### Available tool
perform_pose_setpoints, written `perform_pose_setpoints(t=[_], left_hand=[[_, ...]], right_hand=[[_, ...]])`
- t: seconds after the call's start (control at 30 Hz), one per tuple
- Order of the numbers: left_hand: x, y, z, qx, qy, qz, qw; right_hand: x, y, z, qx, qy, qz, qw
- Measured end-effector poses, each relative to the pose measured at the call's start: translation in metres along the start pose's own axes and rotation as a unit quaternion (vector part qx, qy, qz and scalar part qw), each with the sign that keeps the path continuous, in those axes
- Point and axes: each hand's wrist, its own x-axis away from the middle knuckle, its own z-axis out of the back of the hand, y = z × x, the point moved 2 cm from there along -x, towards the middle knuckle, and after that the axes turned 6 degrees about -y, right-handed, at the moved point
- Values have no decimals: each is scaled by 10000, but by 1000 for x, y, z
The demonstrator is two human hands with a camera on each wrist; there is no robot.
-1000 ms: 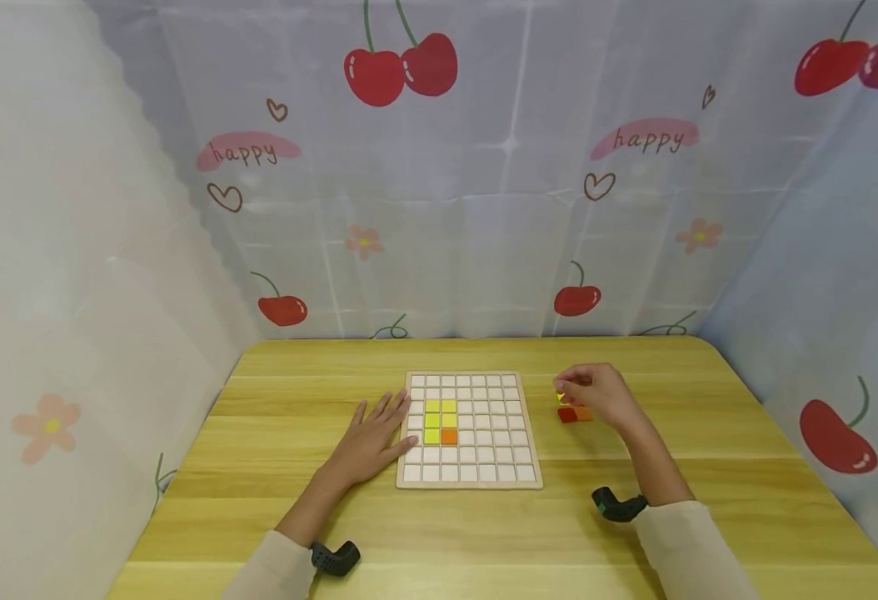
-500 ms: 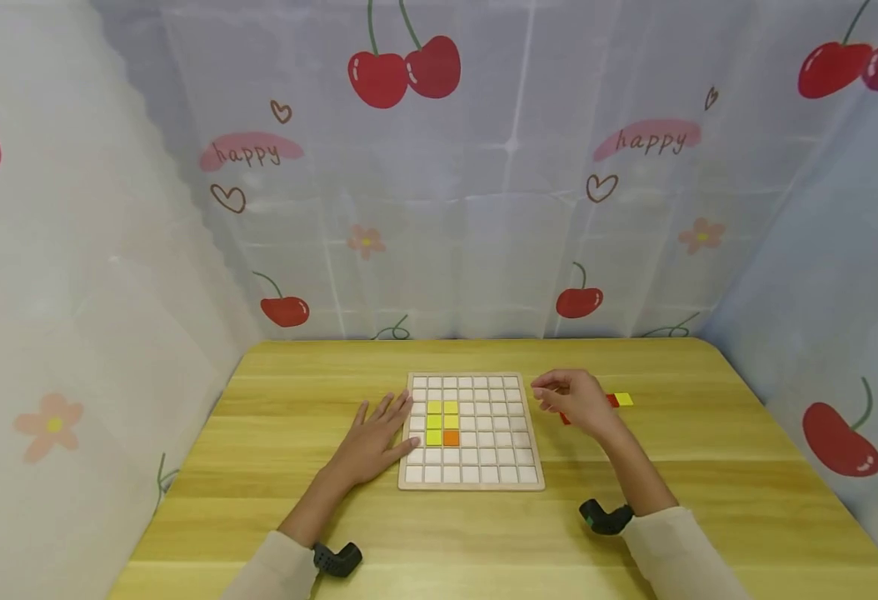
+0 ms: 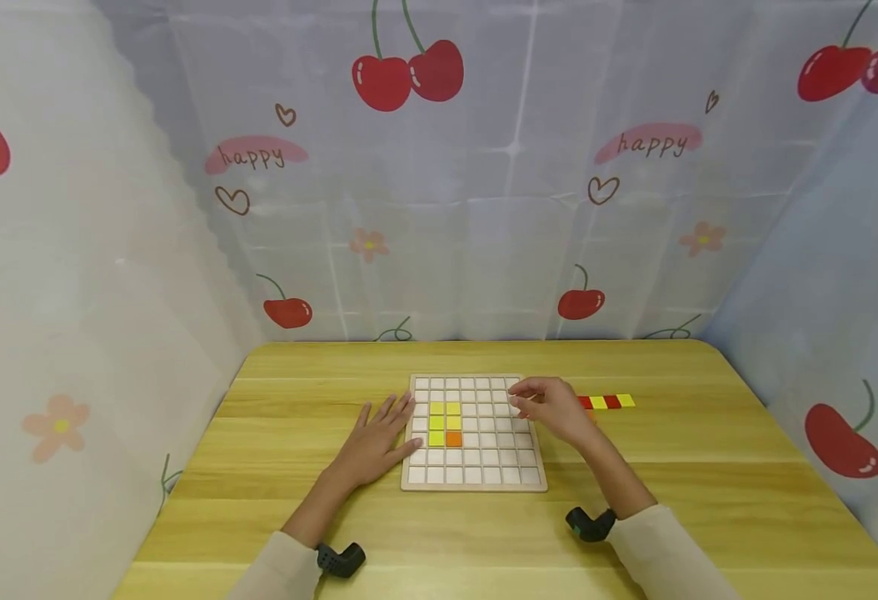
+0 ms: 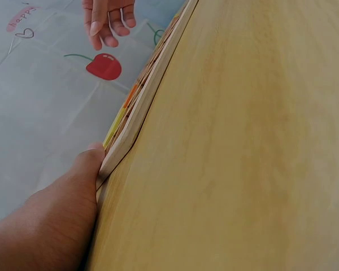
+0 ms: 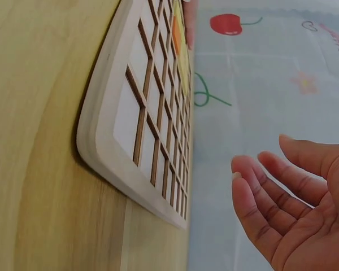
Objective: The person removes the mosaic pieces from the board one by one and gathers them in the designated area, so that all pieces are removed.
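Observation:
A square wooden grid board (image 3: 490, 475) with white cells lies mid-table in the head view. On its left part sit several yellow tiles (image 3: 436, 423) and one orange tile (image 3: 453, 438). My left hand (image 3: 375, 446) rests spread along the board's left edge, thumb touching the rim; the left wrist view shows the thumb (image 4: 85, 169) there. Over the board's upper right edge hovers my right hand (image 3: 555, 408), fingers loosely bent. The right wrist view shows nothing between its thumb and fingers (image 5: 248, 197).
Right of the right hand, a row of red and yellow tiles (image 3: 613, 402) lies on the wooden table (image 3: 671, 467), partly hidden by that hand. A cherry-patterned curtain (image 3: 476, 225) encloses the back and sides.
My right hand has moved left from beside the tiles to the board's right edge, uncovering more of the tile row. The left hand and the tiles on the board stay put.

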Motion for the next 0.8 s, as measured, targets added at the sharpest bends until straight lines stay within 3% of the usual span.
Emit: perform_pose_setpoints(t=[0.8], left_hand=[[-1,-1,0,-6,-138,94,9999]], right_hand=[[-42,-18,-36,881,-540,428,9937]])
